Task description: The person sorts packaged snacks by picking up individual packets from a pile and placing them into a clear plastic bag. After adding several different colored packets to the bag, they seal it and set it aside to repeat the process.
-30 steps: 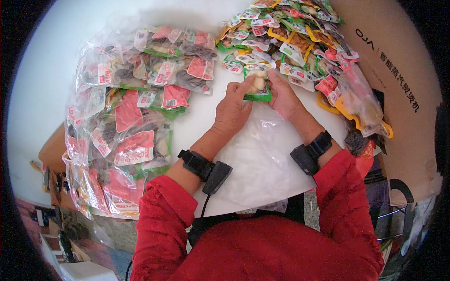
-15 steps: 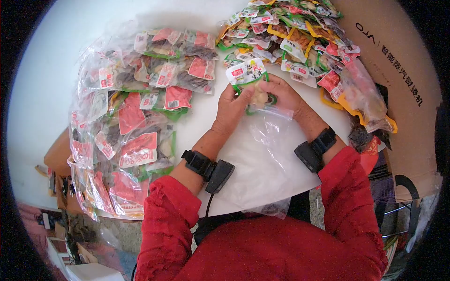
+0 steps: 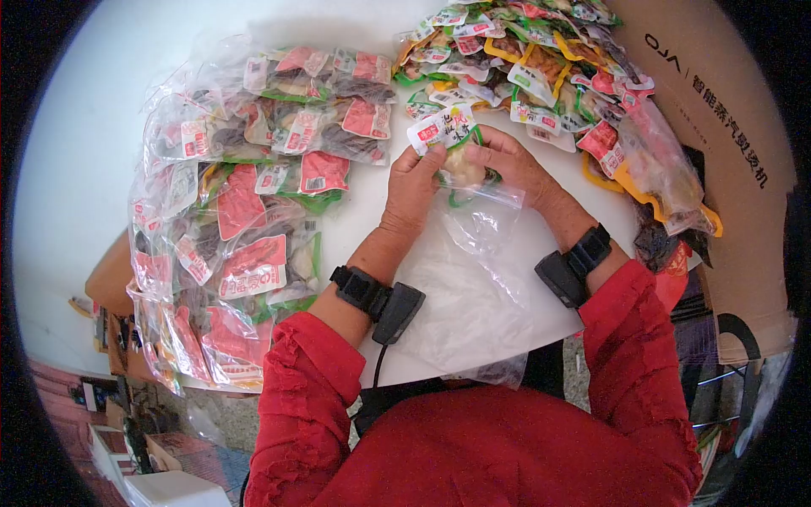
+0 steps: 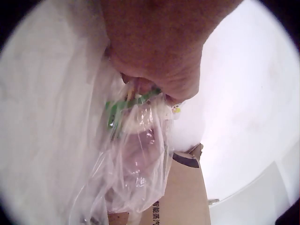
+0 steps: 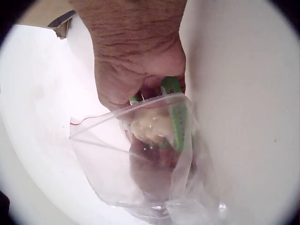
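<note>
Both hands meet at a small snack packet (image 3: 463,167) with a white printed top, green edges and pale pieces inside. My left hand (image 3: 411,190) pinches its left side, thumb on the front. On the other side my right hand (image 3: 519,169) grips it, thumb also on the front. A clear zip bag (image 3: 469,279) hangs from the hands down over the table. In the right wrist view, the zip bag's (image 5: 103,164) red-marked mouth crosses the packet (image 5: 152,125), whose lower part shows through the film. The left wrist view shows crumpled clear film (image 4: 136,173) below the hand.
Filled clear bags of packets (image 3: 253,203) line the left of the white table (image 3: 363,228). A heap of loose packets (image 3: 515,68) covers the back right. A large cardboard box (image 3: 718,127) stands along the right edge, near a yellow-edged packet (image 3: 667,203).
The packet has tipped up, so its white printed top now faces the head camera. The bag's zip edge has come up to the right hand. Both hands still hold the packet.
</note>
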The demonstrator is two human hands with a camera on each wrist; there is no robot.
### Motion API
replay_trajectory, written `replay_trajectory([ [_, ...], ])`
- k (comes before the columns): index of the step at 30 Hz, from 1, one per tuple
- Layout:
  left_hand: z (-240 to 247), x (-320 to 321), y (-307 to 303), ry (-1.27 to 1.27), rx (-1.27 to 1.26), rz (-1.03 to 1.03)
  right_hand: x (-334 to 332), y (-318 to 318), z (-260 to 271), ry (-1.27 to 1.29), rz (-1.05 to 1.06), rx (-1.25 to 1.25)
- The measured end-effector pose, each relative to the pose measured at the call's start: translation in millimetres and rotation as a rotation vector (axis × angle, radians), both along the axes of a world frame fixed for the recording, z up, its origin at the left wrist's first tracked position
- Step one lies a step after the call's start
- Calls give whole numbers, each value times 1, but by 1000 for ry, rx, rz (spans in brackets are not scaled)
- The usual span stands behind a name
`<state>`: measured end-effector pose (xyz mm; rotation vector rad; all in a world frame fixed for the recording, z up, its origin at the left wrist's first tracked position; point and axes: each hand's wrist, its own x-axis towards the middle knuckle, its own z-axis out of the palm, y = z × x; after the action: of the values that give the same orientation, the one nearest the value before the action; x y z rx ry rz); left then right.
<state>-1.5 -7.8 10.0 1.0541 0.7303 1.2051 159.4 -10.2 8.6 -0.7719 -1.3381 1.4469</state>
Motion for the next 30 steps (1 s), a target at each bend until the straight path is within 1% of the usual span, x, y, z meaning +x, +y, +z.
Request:
replay_trajectory([
  [4,7,3,-5,-81,-90,18,1,-1,0,-38,12,15],
  [6,1,-3,1,-25,-62,-52,3,0,-1,-38,15,13],
  [9,-2,-1,1,-40,-54,-59,5,3,-3,-75,33,-2],
  [11,-5,-1,3,-42,-38,-67,4,2,-4,-94,-7,22],
  [13,-4,0,3,-42,-22,-75,4,1,-3,-97,-4,18],
  [16,-1,0,1,-18,-50,-55,4,2,-5,-101,-7,13],
  [21,0,-4,-1,63,-41,-91,5,4,-6,-109,-1,21],
  [23,-3,-1,1,70,-41,-67,8,4,-6,-104,56,-21],
  [30,-3,-2,1,107,-23,-24,6,3,-4,-58,71,-11],
])
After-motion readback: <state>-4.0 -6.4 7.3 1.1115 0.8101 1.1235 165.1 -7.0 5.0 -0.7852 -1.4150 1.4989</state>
